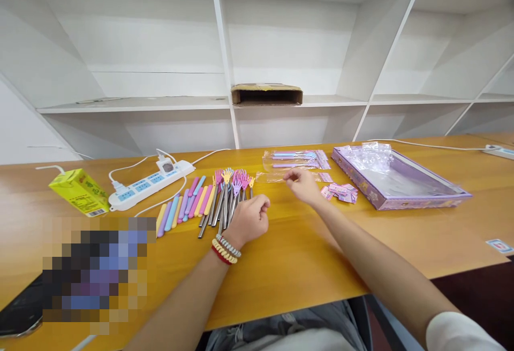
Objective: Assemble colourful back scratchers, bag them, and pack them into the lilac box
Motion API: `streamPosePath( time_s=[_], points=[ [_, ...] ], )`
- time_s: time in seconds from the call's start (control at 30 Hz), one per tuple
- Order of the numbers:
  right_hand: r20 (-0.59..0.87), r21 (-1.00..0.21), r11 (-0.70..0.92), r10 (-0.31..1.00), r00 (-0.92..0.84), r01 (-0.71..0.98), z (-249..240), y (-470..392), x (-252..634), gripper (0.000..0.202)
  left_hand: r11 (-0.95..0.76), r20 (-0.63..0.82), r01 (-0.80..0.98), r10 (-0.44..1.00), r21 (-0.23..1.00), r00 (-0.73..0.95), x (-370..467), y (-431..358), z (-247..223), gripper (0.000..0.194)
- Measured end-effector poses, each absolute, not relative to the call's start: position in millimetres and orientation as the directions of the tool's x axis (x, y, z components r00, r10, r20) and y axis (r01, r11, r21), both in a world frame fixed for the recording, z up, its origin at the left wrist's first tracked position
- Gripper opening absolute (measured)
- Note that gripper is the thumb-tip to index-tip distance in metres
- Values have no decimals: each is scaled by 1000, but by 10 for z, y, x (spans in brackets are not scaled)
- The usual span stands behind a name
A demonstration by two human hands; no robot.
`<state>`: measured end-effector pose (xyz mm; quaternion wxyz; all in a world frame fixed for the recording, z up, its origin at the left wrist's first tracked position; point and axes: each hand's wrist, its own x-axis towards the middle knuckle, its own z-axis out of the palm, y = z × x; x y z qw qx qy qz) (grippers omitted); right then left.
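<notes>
My left hand [251, 220] is closed, knuckles up, just in front of a pile of back scratchers; whatever its fingers hold is hidden. These back scratchers [227, 190] have pink, yellow and purple hand-shaped heads on metal rods. Beside them on the left lies a row of pastel handles [188, 201]. My right hand [303, 184] has its fingers pinched together over a clear plastic bag [271, 177]; I cannot make out what is between the fingertips. Behind it lie packed bags [297, 158] with blue and purple contents. Small pink-purple cards [341, 192] are heaped to its right.
A purple display box [421, 201] with clear film stands at the right. On the left are a white power strip [150, 184] with cords, a yellow drink carton [80, 191] and a dark device [22, 308], partly blurred out. A cardboard box [267, 88] sits on the shelf.
</notes>
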<state>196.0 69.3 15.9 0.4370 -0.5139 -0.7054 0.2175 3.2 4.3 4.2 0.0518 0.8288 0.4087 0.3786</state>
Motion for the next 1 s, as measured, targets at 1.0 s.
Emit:
streamPosePath(
  time_s=[1.0],
  points=[
    [535, 174, 554, 641, -550, 814, 430, 795, 2672, 28, -404, 444, 187, 842, 895, -307, -54, 213, 102, 16]
  ],
)
